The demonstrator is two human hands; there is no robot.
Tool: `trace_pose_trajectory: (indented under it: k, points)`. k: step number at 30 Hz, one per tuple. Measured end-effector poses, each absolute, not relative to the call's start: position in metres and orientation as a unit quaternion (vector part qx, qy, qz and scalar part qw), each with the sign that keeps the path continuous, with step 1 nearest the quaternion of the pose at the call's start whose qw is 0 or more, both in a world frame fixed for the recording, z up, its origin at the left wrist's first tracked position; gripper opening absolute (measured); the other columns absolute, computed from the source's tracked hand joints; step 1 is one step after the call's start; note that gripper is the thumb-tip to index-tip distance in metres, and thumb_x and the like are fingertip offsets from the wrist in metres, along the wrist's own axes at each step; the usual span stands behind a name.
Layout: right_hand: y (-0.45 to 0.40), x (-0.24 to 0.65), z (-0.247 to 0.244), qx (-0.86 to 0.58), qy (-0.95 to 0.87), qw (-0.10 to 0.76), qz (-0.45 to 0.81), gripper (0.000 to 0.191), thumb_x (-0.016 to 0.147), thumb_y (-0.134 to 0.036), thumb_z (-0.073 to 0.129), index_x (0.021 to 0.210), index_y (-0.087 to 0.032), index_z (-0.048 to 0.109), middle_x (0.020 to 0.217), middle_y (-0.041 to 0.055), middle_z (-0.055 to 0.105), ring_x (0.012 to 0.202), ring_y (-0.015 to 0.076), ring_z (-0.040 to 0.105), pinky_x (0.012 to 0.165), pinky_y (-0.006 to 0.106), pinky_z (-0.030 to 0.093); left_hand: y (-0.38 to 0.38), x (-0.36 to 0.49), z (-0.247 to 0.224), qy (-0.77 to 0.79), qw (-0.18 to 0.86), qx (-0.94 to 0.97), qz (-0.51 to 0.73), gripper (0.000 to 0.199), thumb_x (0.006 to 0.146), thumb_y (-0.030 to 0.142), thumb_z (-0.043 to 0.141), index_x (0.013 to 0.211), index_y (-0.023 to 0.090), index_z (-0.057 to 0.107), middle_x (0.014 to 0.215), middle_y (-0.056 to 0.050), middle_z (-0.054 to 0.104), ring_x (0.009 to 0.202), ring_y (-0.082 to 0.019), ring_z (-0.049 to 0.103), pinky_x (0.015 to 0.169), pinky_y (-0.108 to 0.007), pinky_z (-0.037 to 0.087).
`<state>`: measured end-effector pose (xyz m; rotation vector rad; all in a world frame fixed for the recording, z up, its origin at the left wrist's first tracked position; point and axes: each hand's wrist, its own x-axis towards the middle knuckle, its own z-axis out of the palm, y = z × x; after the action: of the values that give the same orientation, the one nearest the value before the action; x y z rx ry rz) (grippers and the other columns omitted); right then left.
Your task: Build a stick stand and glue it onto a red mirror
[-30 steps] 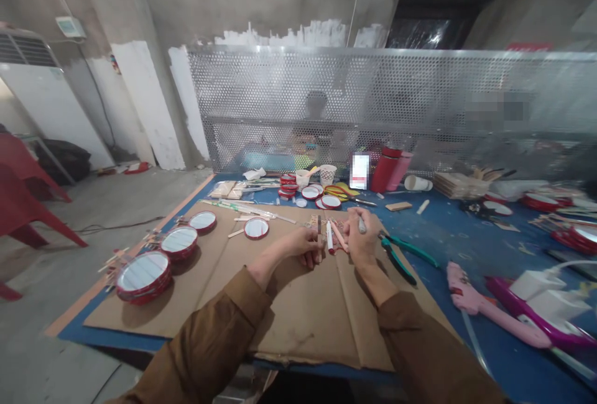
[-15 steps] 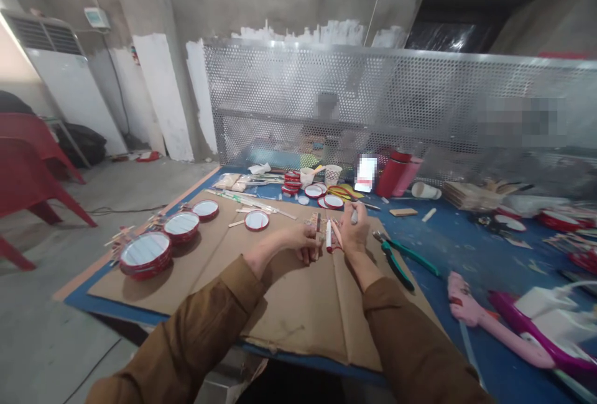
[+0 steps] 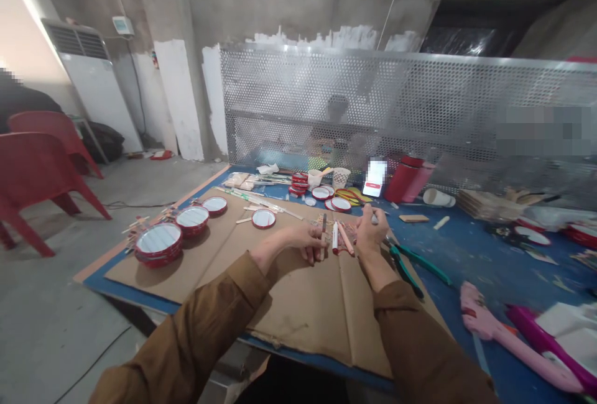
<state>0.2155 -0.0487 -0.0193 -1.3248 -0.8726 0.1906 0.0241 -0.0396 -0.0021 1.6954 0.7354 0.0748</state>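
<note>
My left hand (image 3: 308, 243) pinches a thin wooden stick (image 3: 323, 230), held upright above the cardboard sheet (image 3: 298, 311). Closed round a small greyish object (image 3: 374, 220), too small to name, my right hand (image 3: 371, 233) rests at the cardboard's right side. Between the hands lie a white marker with a red end (image 3: 334, 237) and a pinkish stick-like piece (image 3: 346, 239). A round red-rimmed lid (image 3: 263, 218) lies left of my left hand, with thin sticks near it.
Stacks of red-rimmed lids (image 3: 158, 245) stand at the left. Green-handled pliers (image 3: 420, 262), a pink glue gun (image 3: 508, 342) and a purple power strip (image 3: 536, 335) lie right. Behind are a lit phone (image 3: 374, 178), a red bottle (image 3: 403, 179) and paper cups (image 3: 341, 178).
The view has shifted, so the scene sits slightly further right. My left hand still holds the stick, and my right hand remains closed round its object.
</note>
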Motion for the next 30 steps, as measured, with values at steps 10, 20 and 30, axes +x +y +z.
trace_pose_trajectory:
  k: [10,20,30]
  points:
    - [-0.044,0.221,-0.026,-0.575,-0.386,0.716,0.091,0.036,0.084,-0.057,0.050,0.073,-0.023,0.049,0.042,-0.0096,0.043,0.033,0.0109,0.043,0.036,0.022,0.034,-0.038,0.026,-0.005,0.301,0.610,0.732,0.032,0.011,0.091,0.020,0.049,0.083,0.015,0.055,0.062,0.004,0.064,0.047,-0.009,0.061,0.050,-0.020,0.047]
    - [-0.047,0.220,-0.023,-0.570,-0.388,0.715,0.114,0.037,0.081,-0.057,0.055,0.073,-0.022,0.051,0.040,-0.0099,0.045,0.028,0.0088,0.040,0.032,0.021,0.034,-0.035,0.026,-0.010,0.301,0.627,0.718,0.040,0.021,0.087,0.034,0.059,0.085,0.015,0.052,0.063,0.003,0.064,0.046,-0.009,0.061,0.050,-0.018,0.047]
    - [-0.066,0.208,-0.007,-0.543,-0.381,0.734,0.148,0.040,0.082,-0.059,0.055,0.072,-0.021,0.050,0.038,-0.0107,0.045,0.027,0.0067,0.037,0.030,0.017,0.031,-0.039,0.027,-0.005,0.311,0.597,0.739,0.044,0.011,0.091,0.023,0.047,0.088,0.015,0.054,0.065,0.002,0.063,0.046,-0.009,0.061,0.050,-0.020,0.047]
